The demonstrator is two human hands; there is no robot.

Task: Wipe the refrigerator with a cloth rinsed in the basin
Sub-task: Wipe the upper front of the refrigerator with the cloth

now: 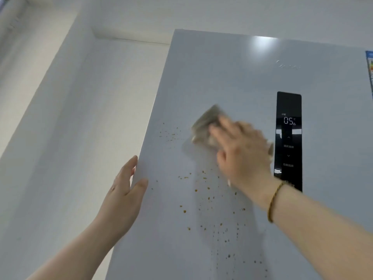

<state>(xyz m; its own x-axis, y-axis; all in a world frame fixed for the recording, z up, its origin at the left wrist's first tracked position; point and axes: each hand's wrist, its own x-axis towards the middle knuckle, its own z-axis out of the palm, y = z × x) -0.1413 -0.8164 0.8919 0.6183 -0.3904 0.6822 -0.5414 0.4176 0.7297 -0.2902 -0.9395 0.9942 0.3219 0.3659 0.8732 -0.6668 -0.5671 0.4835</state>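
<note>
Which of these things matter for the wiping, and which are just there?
In use: refrigerator, cloth under the right hand, brown spots, left hand at the door edge.
Just there: control panel, blue label, bracelet, wall.

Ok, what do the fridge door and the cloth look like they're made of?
Fridge door: probably glossy painted metal or glass, since it shows a bright glare near the top. Cloth: soft greyish-tan fabric, folding under the right hand; blurred.

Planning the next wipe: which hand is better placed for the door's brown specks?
Right hand: it presses the cloth to the door above the specks; the left hand rests on the door's edge.
</note>
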